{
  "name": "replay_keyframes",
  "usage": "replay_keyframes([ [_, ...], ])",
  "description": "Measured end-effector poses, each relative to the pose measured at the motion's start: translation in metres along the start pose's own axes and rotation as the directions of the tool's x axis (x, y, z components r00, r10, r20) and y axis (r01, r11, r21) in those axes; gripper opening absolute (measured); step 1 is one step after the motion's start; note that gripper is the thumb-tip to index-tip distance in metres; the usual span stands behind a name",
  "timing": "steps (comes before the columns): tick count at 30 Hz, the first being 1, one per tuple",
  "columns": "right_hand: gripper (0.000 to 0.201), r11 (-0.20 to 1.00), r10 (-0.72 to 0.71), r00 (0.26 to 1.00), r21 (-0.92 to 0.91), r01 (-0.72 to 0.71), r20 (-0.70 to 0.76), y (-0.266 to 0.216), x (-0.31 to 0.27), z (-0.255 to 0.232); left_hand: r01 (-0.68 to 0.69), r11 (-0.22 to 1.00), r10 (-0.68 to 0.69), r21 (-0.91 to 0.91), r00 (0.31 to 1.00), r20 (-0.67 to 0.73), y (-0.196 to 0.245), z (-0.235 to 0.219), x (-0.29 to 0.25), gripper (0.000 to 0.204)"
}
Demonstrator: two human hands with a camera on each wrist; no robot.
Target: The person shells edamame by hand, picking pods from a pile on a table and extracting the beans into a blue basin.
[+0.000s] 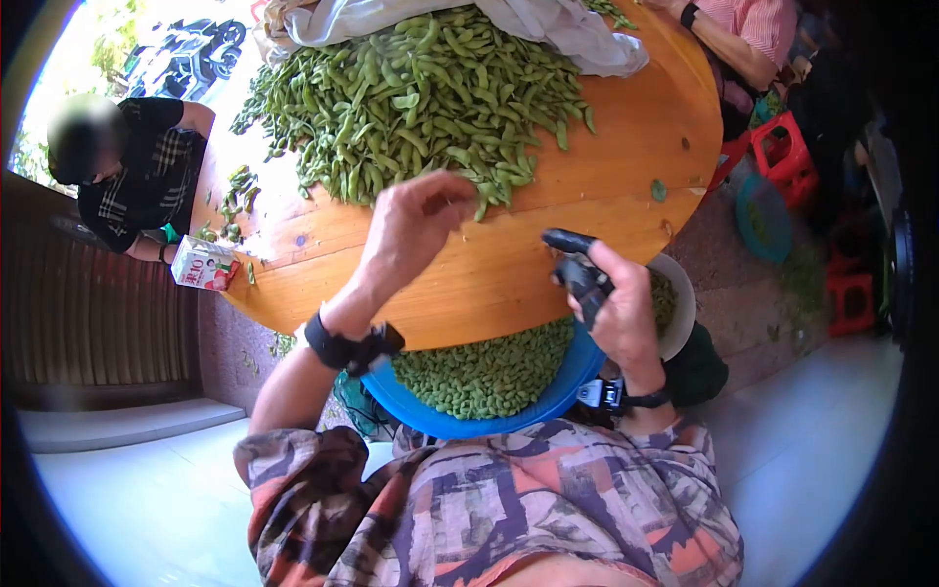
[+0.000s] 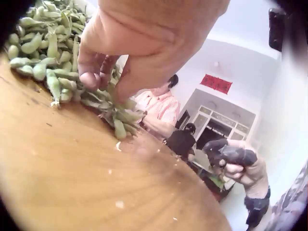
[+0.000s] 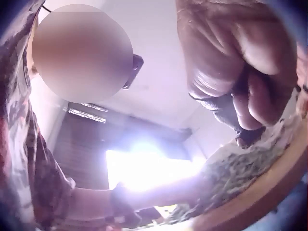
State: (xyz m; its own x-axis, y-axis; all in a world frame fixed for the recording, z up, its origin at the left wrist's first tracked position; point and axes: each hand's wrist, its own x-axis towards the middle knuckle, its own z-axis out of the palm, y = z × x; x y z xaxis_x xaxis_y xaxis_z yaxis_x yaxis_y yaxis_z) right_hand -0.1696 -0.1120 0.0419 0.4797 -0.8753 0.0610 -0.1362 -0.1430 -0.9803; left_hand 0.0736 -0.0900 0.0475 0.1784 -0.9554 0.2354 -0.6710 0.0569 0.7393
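Observation:
My left hand (image 1: 416, 230) is over the near edge of a big heap of green soybean pods (image 1: 421, 98) on the wooden table. Its thumb and curled fingers (image 2: 91, 79) are close around some pods (image 2: 120, 127) at the heap's edge; I cannot tell whether they pinch any. My right hand (image 1: 621, 303) hovers over the table's right front edge, fingers loosely bent. Black coverings (image 1: 584, 284) wrap its thumb and a finger, and nothing shows between them. Below the table edge, a blue basin (image 1: 577, 377) holds shelled green beans (image 1: 479, 377).
A pale bucket (image 1: 690, 313) stands right of the blue basin. Loose pods (image 1: 235, 196) and a drink carton (image 1: 203, 264) are at the table's left. A white cloth sack (image 1: 597, 49) lies behind the heap. Two people sit across the table. Red stools (image 1: 782, 157) stand to the right.

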Motion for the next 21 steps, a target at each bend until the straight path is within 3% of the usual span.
replay_keyframes([
  [1,0.03,0.968,0.06,0.996,0.238,-0.073,0.063,0.006,0.005,0.01,0.149,0.931,-0.124,-0.332,0.988,0.095,0.005,0.003,-0.013,0.012],
  [2,0.03,0.968,0.064,0.996,0.239,-0.078,0.065,0.011,0.007,0.016,0.303,0.735,-0.208,-0.607,0.952,0.223,0.009,0.007,-0.025,0.013],
  [3,0.035,0.899,0.07,0.98,0.414,-0.142,0.185,0.014,0.01,0.021,0.326,0.664,-0.225,-0.673,0.946,0.235,0.015,0.011,-0.036,0.011],
  [4,0.041,0.795,0.054,0.952,0.564,-0.224,0.302,0.017,0.011,0.025,0.332,0.619,-0.241,-0.711,0.943,0.231,0.019,0.015,-0.045,0.008],
  [5,0.051,0.789,0.047,0.938,0.563,-0.246,0.344,0.018,0.013,0.03,0.312,0.582,-0.242,-0.751,0.948,0.206,0.02,0.021,-0.053,0.007],
  [8,0.052,0.745,0.039,0.935,0.613,-0.262,0.352,0.016,0.011,0.035,0.26,0.541,-0.263,-0.799,0.955,0.133,0.021,0.031,-0.066,0.007],
  [10,0.052,0.765,0.078,0.927,0.575,-0.291,0.366,0.018,0.011,0.035,0.147,0.654,-0.215,-0.742,0.977,0.004,0.018,0.037,-0.071,0.008],
  [12,0.052,0.781,0.114,0.921,0.539,-0.315,0.374,0.021,0.01,0.034,0.124,0.698,-0.19,-0.705,0.982,-0.016,0.016,0.04,-0.076,0.008],
  [15,0.045,0.826,0.026,0.939,0.521,-0.213,0.343,0.023,0.007,0.033,0.036,0.728,-0.129,-0.684,0.988,-0.085,0.018,0.047,-0.082,0.012],
  [17,0.037,0.707,0.082,0.919,0.628,-0.327,0.386,0.02,0.006,0.029,-0.026,0.713,-0.098,-0.701,0.986,-0.137,0.021,0.045,-0.083,0.016],
  [18,0.037,0.705,0.083,0.919,0.629,-0.327,0.385,0.022,0.006,0.028,0.13,0.419,-0.188,-0.899,0.981,0.055,0.025,0.037,-0.083,0.021],
  [19,0.034,0.606,0.075,0.885,0.684,-0.406,0.459,0.026,0.006,0.025,0.281,0.067,-0.203,-0.957,0.943,0.262,0.027,0.033,-0.082,0.025],
  [20,0.032,0.498,0.054,0.847,0.721,-0.482,0.529,0.029,0.006,0.023,0.352,-0.205,-0.092,-0.913,0.922,0.376,0.016,0.043,-0.083,0.032],
  [21,0.032,0.498,0.05,0.846,0.721,-0.482,0.531,0.028,0.006,0.019,0.378,-0.189,-0.095,-0.906,0.912,0.4,0.019,0.042,-0.081,0.033],
])
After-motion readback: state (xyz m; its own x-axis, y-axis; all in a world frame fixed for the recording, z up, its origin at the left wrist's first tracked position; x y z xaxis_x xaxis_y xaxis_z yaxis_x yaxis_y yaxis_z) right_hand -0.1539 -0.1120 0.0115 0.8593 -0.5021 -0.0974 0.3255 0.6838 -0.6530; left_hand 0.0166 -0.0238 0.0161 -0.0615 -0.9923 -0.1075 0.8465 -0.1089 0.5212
